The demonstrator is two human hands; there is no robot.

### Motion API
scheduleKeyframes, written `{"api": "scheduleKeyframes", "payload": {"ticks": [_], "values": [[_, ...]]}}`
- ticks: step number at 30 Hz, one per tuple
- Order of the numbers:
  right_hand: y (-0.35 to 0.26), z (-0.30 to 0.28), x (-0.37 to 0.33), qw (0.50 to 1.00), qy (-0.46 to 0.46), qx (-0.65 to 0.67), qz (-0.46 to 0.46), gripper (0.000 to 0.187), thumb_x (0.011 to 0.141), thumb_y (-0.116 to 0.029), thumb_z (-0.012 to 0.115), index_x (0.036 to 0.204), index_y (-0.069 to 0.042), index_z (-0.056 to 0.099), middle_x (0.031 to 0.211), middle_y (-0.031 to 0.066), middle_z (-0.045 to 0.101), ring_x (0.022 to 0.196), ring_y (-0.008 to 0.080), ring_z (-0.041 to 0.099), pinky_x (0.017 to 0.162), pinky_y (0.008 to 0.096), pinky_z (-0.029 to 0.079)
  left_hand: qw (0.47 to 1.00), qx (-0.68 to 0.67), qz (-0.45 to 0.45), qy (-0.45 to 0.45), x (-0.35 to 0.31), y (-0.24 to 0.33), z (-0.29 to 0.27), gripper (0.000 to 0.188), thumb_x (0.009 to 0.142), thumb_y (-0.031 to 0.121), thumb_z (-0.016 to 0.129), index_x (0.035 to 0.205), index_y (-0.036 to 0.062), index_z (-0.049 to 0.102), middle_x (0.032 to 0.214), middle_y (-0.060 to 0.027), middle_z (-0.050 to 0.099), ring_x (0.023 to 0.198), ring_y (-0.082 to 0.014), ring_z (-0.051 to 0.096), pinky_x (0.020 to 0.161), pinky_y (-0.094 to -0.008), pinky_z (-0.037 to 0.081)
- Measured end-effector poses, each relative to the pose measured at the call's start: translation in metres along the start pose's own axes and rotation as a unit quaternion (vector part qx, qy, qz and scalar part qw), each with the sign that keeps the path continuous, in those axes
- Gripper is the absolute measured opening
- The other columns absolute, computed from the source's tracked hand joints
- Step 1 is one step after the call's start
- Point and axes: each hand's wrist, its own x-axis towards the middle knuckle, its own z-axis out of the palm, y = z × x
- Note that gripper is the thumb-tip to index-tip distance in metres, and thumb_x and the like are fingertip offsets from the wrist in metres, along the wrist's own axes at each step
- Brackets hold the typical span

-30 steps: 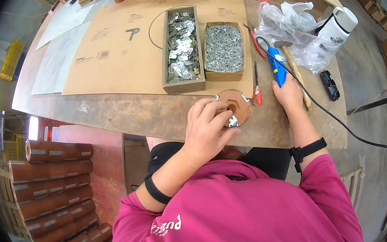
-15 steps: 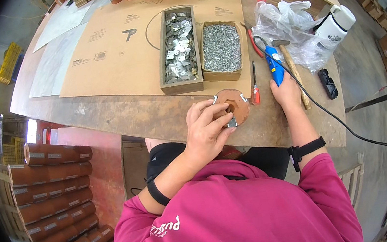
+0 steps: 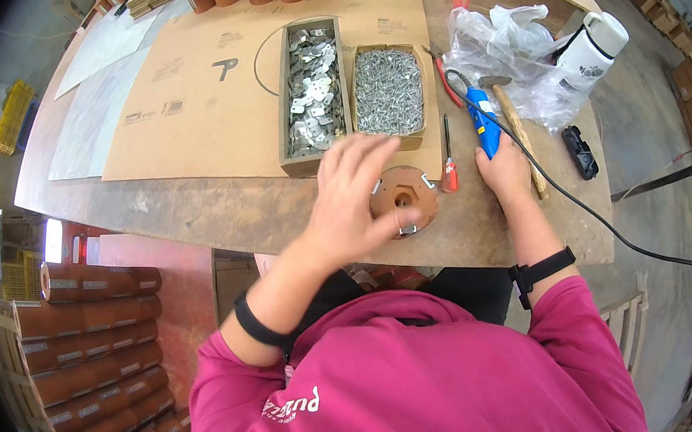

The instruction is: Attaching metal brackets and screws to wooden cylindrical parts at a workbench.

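Note:
My left hand point(image 3: 355, 201) is lifted at the left edge of a brown round block point(image 3: 420, 206), its fingers spread and nothing held. The block stands on the worktable's near edge, with a hexagonal recess and a centre hole facing up and small metal clips at its rim. My right hand point(image 3: 506, 169) grips the lower end of a blue corded electric screwdriver point(image 3: 484, 121), which lies along the table. Beyond the block are a long wooden box of metal plates point(image 3: 314, 101) and a carton of screws point(image 3: 387, 91). Between block and right hand lies a red-handled screwdriver point(image 3: 449, 168).
A hammer point(image 3: 517, 126), red-handled pliers point(image 3: 446, 83), plastic bags point(image 3: 507, 39), a white bottle point(image 3: 592, 47) and a black object point(image 3: 581, 152) lie to the right. The black cord point(image 3: 593, 212) trails right. Brown cylinders line the table's back and are stacked point(image 3: 98, 339) at left.
My left hand has come off the block's top, moving up and left while its fingers spread. My right hand keeps its grip on the electric screwdriver. The whole view has shifted slightly.

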Motion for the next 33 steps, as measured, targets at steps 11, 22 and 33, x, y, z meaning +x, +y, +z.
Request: {"api": "scheduleKeyframes", "payload": {"ticks": [11, 22, 33], "values": [[-0.003, -0.005, -0.003, 1.000, 0.002, 0.027, -0.011, 0.047, 0.074, -0.034, 0.058, 0.107, -0.002, 0.048, 0.095, 0.0232, 0.059, 0.089, 0.0359, 0.057, 0.078, 0.0430, 0.045, 0.903, 0.270, -0.109, -0.315, 0.089, -0.083, 0.062, 0.029, 0.070, 0.023, 0.066, 0.097, 0.0144, 0.060, 0.097, -0.0075, 0.060, 0.096, -0.0233, 0.053, 0.081, -0.0418, 0.036], [-0.003, -0.005, -0.004, 0.999, 0.012, 0.032, -0.007, 0.047, 0.074, -0.035, 0.059, 0.105, -0.001, 0.049, 0.098, 0.0227, 0.057, 0.092, 0.0350, 0.056, 0.080, 0.0423, 0.044, 0.962, 0.214, -0.074, -0.153, 0.081, -0.093, 0.064, 0.012, 0.063, 0.024, 0.070, 0.071, 0.0167, 0.064, 0.078, -0.0025, 0.058, 0.085, -0.0223, 0.054, 0.075, -0.0387, 0.035], [-0.001, -0.003, -0.006, 0.998, 0.051, 0.024, -0.023, 0.047, 0.073, -0.034, 0.059, 0.107, -0.003, 0.049, 0.099, 0.0223, 0.057, 0.091, 0.0356, 0.056, 0.079, 0.0422, 0.045, 0.962, 0.073, -0.231, -0.126, 0.086, -0.078, 0.046, 0.020, 0.069, 0.027, 0.067, 0.077, 0.0109, 0.060, 0.074, -0.0097, 0.061, 0.078, -0.0287, 0.058, 0.068, -0.0385, 0.046]]}}
